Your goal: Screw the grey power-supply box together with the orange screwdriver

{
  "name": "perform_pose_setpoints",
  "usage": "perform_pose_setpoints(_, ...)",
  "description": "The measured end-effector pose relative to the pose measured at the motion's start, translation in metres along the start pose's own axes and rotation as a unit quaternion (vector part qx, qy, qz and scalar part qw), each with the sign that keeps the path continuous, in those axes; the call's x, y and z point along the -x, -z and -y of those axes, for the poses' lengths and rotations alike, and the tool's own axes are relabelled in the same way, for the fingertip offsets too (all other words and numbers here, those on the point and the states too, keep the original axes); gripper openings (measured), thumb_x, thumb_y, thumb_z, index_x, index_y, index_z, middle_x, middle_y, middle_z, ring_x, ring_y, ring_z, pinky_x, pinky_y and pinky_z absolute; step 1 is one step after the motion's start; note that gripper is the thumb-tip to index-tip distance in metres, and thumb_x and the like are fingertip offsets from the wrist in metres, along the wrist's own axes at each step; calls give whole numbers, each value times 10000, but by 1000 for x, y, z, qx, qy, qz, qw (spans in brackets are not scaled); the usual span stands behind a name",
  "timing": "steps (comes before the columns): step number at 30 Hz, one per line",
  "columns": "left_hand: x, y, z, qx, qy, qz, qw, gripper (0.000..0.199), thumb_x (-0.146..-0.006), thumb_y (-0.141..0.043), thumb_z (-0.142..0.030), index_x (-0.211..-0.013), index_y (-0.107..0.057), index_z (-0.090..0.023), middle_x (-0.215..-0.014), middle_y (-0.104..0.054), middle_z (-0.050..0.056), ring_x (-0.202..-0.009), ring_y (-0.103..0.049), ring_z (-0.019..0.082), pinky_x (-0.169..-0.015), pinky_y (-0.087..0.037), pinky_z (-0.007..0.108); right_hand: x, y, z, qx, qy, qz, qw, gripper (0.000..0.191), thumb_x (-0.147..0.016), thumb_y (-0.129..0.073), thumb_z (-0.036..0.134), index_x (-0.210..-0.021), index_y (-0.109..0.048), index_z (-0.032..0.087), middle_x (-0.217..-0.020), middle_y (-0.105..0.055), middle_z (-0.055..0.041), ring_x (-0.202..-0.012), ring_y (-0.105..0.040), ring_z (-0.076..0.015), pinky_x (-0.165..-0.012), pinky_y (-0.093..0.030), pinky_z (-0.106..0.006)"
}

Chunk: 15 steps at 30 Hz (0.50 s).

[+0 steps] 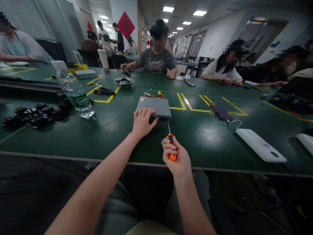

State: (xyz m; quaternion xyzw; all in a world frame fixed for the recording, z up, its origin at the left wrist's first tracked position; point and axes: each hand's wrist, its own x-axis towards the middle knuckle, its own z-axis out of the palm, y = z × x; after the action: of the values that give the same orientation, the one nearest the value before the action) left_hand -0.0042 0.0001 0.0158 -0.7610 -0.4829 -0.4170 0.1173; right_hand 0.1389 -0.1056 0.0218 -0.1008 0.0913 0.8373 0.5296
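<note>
A grey metal computer power supply (160,105) lies flat on the green table in front of me, with coloured cables (156,95) coming out of its far side. My left hand (143,123) grips its near left part, fingers over the top and thumb against the front face. Wrapped in my right hand (181,158) is a screwdriver (173,156) with an orange and black handle. Its thin shaft points away from me, and the tip is at the lower right of the power supply's near face. Whether the tip sits in a screw is too small to tell.
A water bottle (75,93) and a heap of black parts (36,116) stand left. Beyond are a metal bowl (123,83) and a black tool (104,92). A white power bank-like device (260,145) lies right, cabled to a blurred dark object (221,112). Several people sit around.
</note>
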Motion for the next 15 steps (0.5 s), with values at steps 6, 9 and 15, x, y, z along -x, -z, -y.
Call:
perform_pose_setpoints(6,0,0,0,-1,1,1,1000,230,-808,-548,-305,-1029,-530,-244,-1134,-593,25,-1052,-496,217,-921,-291,388,-1,-2,-1,30,-6,-10,999,290,-954,-233,263,-847,-480,155,-635,-404,41,-453,-421,-28,-308,-349,-77)
perform_pose_setpoints(9,0,0,0,1,1,2,1000,234,-809,-546,-309,-1033,-527,-245,-1139,-591,25,-1063,-493,215,-922,-292,386,-2,-4,-1,42,1,-19,999,262,-942,-284,332,-885,-462,148,-696,-432,22,-479,-431,-27,-290,-340,-77)
perform_pose_setpoints(15,0,1,0,4,2,7,1000,230,-816,-537,-303,-1038,-525,-244,-1143,-590,25,-1074,-488,209,-924,-291,382,0,-6,-1,1,10,-19,1000,233,-950,-298,305,-864,-444,144,-684,-394,44,-424,-392,1,-297,-339,-64)
